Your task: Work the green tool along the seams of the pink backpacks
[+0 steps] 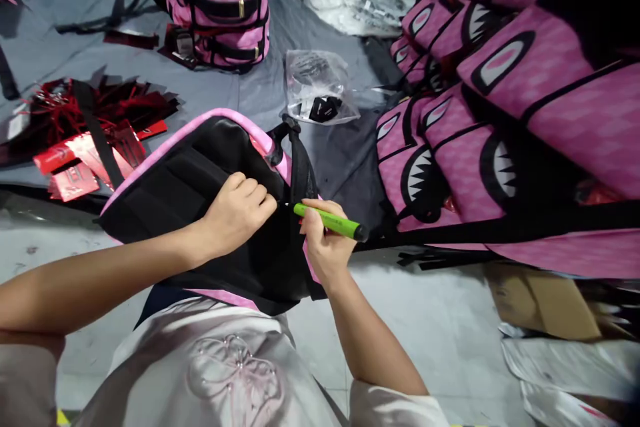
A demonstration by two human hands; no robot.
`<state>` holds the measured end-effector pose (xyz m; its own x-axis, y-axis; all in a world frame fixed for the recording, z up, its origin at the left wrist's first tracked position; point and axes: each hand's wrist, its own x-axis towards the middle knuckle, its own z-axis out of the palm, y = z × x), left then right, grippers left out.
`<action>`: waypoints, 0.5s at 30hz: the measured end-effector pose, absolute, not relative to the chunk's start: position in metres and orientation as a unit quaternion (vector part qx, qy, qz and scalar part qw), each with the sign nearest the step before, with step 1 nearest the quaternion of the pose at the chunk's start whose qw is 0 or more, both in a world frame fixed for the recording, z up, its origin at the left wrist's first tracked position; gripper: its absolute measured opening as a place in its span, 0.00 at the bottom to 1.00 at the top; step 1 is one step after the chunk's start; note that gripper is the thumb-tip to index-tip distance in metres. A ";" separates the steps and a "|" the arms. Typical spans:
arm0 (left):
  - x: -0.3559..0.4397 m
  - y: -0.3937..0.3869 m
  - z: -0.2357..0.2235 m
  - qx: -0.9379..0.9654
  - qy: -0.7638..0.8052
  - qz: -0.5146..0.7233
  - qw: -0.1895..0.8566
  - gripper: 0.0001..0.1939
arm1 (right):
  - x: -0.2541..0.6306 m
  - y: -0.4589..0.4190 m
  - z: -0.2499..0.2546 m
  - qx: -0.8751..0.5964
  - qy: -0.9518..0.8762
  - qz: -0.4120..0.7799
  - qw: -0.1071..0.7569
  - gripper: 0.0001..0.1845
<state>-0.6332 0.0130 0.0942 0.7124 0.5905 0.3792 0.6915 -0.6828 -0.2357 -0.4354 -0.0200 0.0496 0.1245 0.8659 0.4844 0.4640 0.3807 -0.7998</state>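
A pink and black backpack (200,163) lies across my lap and the table edge, its black padded back panel facing up. My left hand (241,207) is closed over the panel, thumb and fingers pinched near the shoulder strap (301,167). Whatever is between those fingers is too small or hidden to name. In my right hand (327,243) is a lime-green marker (330,221) with a black end pointing right. Its other end points left, toward my left fingertips, with a small gap between. The right fingers also rest beside the strap.
Red tags (80,157) with strings lie piled at the left. Another pink backpack (220,7) stands behind. A clear plastic bag (320,87) with black pieces lies mid-table. Several pink shark-face backpacks (450,147) are stacked at the right. A cardboard piece (543,300) is on the floor.
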 end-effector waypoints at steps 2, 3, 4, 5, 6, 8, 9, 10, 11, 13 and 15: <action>-0.635 0.014 0.091 -0.906 -0.345 -0.154 0.189 0.08 | -0.441 -0.013 0.057 -0.518 -0.659 0.165 0.520 0.07; -0.636 0.016 0.089 -0.906 -0.342 -0.160 0.190 0.08 | -0.443 -0.010 0.061 -0.514 -0.676 0.153 0.504 0.07; -0.636 0.017 0.087 -0.906 -0.340 -0.165 0.191 0.08 | -0.444 -0.006 0.065 -0.513 -0.691 0.142 0.488 0.07; -0.636 0.019 0.085 -0.906 -0.337 -0.168 0.192 0.08 | -0.444 -0.003 0.068 -0.516 -0.700 0.131 0.475 0.08; -0.636 0.020 0.082 -0.906 -0.336 -0.171 0.194 0.08 | -0.444 -0.001 0.071 -0.521 -0.704 0.124 0.467 0.08; -0.632 0.021 0.078 -0.904 -0.338 -0.178 0.194 0.09 | -0.443 0.002 0.073 -0.527 -0.707 0.120 0.455 0.10; -0.629 0.022 0.077 -0.903 -0.341 -0.179 0.190 0.10 | -0.442 0.002 0.073 -0.526 -0.712 0.122 0.449 0.11; -0.627 0.022 0.077 -0.903 -0.345 -0.178 0.185 0.11 | -0.441 0.002 0.071 -0.526 -0.714 0.126 0.444 0.11; -0.624 0.024 0.079 -0.905 -0.347 -0.175 0.176 0.12 | -0.440 0.002 0.068 -0.531 -0.712 0.130 0.441 0.12; -0.627 0.029 0.087 -0.916 -0.333 -0.168 0.149 0.10 | -0.436 0.002 0.059 -0.553 -0.688 0.139 0.449 0.14; -0.645 0.036 0.101 -0.922 -0.314 -0.186 0.133 0.09 | -0.432 0.002 0.049 -0.569 -0.659 0.158 0.466 0.15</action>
<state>-0.6451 0.0358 0.1013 0.7339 0.5284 0.4267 0.6275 -0.7680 -0.1281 -0.4321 0.0022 0.0487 0.0816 0.8969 0.4345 0.6030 0.3027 -0.7381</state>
